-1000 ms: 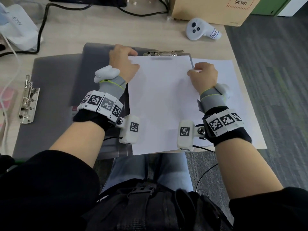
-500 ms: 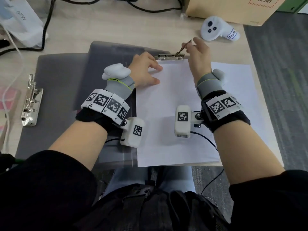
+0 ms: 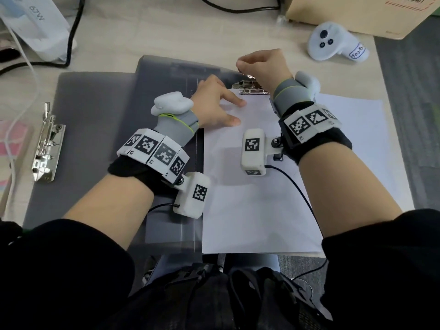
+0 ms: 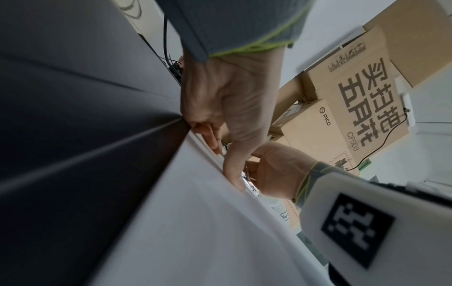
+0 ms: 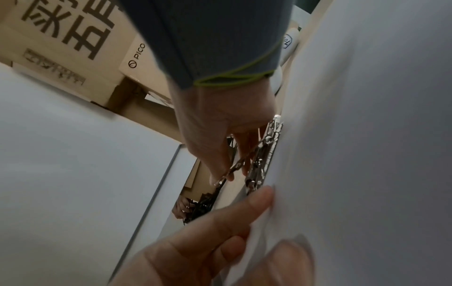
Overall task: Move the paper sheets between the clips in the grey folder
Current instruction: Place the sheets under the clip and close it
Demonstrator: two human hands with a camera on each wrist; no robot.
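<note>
The grey folder (image 3: 100, 120) lies open on the tabletop (image 3: 190, 32); the paper sheets (image 3: 250, 210) lie on it, long axis running away from the person; left hand (image 3: 214, 103) presses them with straight fingers; right hand (image 3: 264, 65) pinches the raised lever of the top clip (image 3: 250, 88).

Right hand (image 5: 220, 123) pinches the clip's lever (image 5: 234, 166); left fingers (image 5: 244, 209) press paper (image 5: 367, 135).

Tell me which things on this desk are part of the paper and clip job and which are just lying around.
Part of the job:
grey folder
paper sheets, left hand flat on them
top clip, its lever pinched by the right hand
side clip, untouched

Lying about:
white controller
cardboard box
black cables
white packet
</note>
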